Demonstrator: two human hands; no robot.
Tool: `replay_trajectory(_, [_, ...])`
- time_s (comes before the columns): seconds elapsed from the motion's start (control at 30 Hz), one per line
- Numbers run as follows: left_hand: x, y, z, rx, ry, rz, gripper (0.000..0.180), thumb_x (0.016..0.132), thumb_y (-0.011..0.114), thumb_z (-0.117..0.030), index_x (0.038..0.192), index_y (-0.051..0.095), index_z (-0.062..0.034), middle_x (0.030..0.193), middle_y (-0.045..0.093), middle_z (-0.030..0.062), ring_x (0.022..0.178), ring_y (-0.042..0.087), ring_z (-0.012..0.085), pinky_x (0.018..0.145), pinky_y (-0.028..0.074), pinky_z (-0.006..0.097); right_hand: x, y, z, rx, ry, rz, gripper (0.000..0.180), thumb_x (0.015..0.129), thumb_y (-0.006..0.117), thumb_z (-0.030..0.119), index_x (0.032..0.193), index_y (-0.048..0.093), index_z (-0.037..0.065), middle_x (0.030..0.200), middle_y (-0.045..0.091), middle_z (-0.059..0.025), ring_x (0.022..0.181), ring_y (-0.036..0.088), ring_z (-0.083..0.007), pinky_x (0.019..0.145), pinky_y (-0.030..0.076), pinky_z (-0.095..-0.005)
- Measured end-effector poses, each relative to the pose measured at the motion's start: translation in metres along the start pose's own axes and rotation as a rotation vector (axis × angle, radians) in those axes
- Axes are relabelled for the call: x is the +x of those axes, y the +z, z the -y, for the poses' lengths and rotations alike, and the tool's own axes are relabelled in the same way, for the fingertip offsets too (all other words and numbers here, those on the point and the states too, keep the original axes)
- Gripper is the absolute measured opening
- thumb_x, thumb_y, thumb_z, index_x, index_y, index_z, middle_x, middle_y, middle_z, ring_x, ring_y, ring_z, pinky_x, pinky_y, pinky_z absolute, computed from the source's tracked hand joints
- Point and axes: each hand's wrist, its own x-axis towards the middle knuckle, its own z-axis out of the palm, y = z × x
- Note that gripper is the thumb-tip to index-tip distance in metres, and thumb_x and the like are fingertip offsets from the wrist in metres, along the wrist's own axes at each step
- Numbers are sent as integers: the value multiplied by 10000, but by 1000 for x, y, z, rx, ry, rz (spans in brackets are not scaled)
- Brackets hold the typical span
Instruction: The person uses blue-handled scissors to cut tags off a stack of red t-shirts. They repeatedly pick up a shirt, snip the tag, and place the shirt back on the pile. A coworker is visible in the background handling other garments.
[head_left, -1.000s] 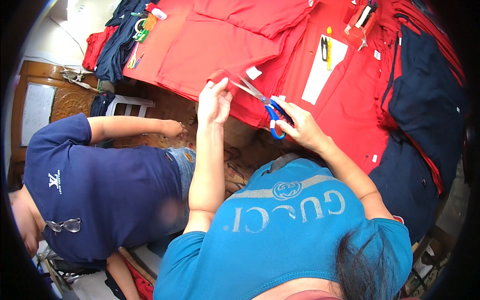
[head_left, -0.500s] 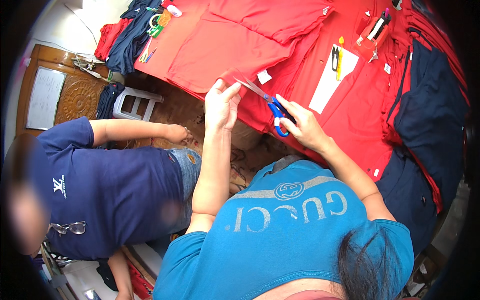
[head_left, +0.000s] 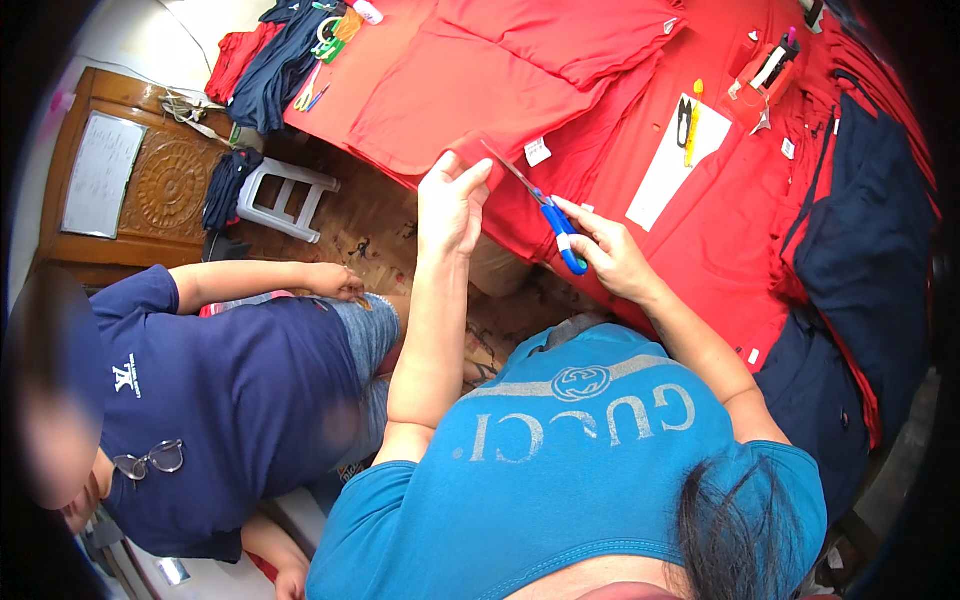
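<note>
L hand [head_left: 455, 205] fingers pinched, apparently on edge of red cloth [head_left: 440, 120] spread in front. R hand [head_left: 615, 262] fingers gripping blue-handled scissors [head_left: 550, 218], blades approx. closed, tips pointing twd pinched edge. Step: prob. trimming, betw. snips. Next move likely calls for taut edge, blades clear of fingertips.

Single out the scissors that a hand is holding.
The blue-handled scissors, gripped in the person's right hand. The yellow-handled scissors lie near the left edge of the red cloth; the black snips rest on the white panel.
</note>
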Motion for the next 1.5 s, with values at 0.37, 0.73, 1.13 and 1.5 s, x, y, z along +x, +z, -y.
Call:
replay_trajectory(0.37, [-5,6,-8,31,0,-24,360,834,610,80,1189,559,49,1158,618,116,1024,618,198,930,496,319,1,-3,1,100,10,50,486,922,524,65,1396,437,10,1110,565,-35,955,534,-98,889,428,-255])
replay_trajectory(0.73, [-5,18,-14,-11,-5,-21,140,838,603,93,921,565,-14,966,618,84,885,628,161,788,530,283,1,-6,-1,453,165,126,486,962,504,118,1427,393,37,898,602,-62,682,570,-104,614,488,-219])
replay_trajectory(1.13, [-1,11,-5,-26,-22,26,295,853,584,68,1145,552,60,1134,617,137,1056,603,215,952,482,356,10,-8,11,-195,-89,-30,593,864,641,148,1404,426,30,979,607,-132,829,618,-191,775,503,-313])
replay_trajectory(1.5, [-1,15,-3,0,-54,-11,339,859,569,76,1196,537,70,1175,607,147,1101,591,241,1009,458,395,12,-10,-6,103,29,24,545,887,565,148,1397,433,9,1044,618,-163,920,611,-218,855,476,-330])
